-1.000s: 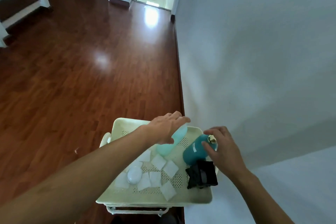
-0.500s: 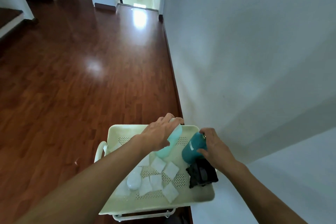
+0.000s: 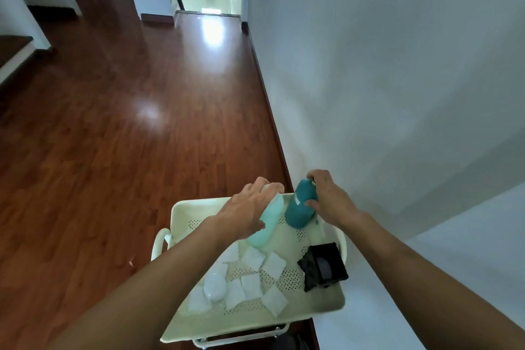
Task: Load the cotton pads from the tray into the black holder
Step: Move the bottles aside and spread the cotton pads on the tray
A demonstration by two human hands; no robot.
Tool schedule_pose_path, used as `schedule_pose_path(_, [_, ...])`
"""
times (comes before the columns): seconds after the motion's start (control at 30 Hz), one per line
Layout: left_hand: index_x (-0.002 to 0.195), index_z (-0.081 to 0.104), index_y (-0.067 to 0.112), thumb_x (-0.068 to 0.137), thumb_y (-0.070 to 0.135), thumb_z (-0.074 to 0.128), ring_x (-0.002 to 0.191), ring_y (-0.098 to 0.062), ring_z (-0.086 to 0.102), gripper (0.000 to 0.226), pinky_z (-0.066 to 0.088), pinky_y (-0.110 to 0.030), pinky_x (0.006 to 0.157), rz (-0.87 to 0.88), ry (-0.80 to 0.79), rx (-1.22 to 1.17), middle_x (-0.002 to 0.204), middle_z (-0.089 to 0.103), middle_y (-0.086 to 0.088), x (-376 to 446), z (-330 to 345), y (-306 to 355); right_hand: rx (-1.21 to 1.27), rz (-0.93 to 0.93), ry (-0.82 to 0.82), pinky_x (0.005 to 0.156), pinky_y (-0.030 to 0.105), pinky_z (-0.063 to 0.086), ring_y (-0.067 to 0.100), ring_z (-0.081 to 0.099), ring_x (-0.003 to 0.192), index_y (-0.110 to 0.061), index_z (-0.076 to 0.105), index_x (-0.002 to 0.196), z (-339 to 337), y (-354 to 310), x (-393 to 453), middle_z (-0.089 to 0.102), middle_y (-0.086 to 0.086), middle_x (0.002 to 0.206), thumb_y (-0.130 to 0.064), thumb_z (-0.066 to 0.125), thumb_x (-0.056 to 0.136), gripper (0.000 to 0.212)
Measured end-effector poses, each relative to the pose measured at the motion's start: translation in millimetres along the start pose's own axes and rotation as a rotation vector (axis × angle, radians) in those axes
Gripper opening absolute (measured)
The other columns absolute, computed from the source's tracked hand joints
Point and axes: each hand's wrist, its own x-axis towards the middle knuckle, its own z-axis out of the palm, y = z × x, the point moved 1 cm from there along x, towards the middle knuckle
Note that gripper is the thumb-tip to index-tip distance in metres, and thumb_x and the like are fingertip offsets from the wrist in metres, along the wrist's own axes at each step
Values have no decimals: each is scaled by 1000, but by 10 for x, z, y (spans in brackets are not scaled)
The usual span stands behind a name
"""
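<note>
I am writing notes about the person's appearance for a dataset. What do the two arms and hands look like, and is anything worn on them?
Both arms are bare as far as the view shows: no sleeves, gloves, watch or bracelets. The left hand and the right hand carry no visible rings. Both forearms are long and slim, entering from the bottom corners of the picture. I see no markings on them; the picture is too soft to judge fine detail.

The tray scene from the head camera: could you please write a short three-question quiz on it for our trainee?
1. True or false: the black holder sits on the tray.
2. What does the right hand grip? A) dark teal bottle B) a pad C) nothing
3. Fill in: the left hand grips the light ____ bottle.

Key: 1 true. 2 A. 3 green; the cotton pads lie loose on the tray.
</note>
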Motion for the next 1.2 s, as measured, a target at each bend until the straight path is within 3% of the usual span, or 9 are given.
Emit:
schedule_pose_path(0.3, [133,31,39,71,4,86,114,-17,49,90,46,-26,81,10,-37,2,137,38,3,18,-59,25,25,-14,6,78,23,50,17,59,100,-25,33,136,70,124,62,42,2,137,-15,80,82,72])
schedule_pose_path(0.53, [133,31,40,71,12,89,113,-17,51,89,55,-34,86,20,-80,36,136,39,6,103,-147,-9,132,30,47,91,38,53,25,62,116,-35,14,147,175,214,98,37,0,150,-21,83,79,98])
schedule_pose_path(0.67, [135,29,40,73,12,88,113,-18,51,90,46,-28,82,15,-73,37,139,38,5,269,-164,8,280,96,38,89,35,53,21,58,114,-40,23,138,262,330,126,44,-6,137,-26,84,77,87])
schedule_pose_path(0.77, [140,27,39,74,13,87,116,-21,51,93,48,-34,86,-2,-66,35,142,37,4,409,-156,32,439,149,23,90,35,51,16,52,116,-45,33,130,298,426,122,48,-13,127,-31,85,73,78])
schedule_pose_path(0.87, [142,26,39,74,14,88,120,-23,51,96,52,-41,93,-23,-60,35,145,37,4,532,-132,52,464,130,43,93,37,51,14,52,116,-48,34,128,331,450,121,48,-15,127,-32,83,74,74])
schedule_pose_path(1.2, [139,30,39,72,19,90,117,-21,52,92,53,-42,96,2,-51,24,142,40,5,765,-52,145,461,121,46,93,34,52,13,51,117,-47,30,130,372,504,152,44,-14,134,-28,82,77,77])
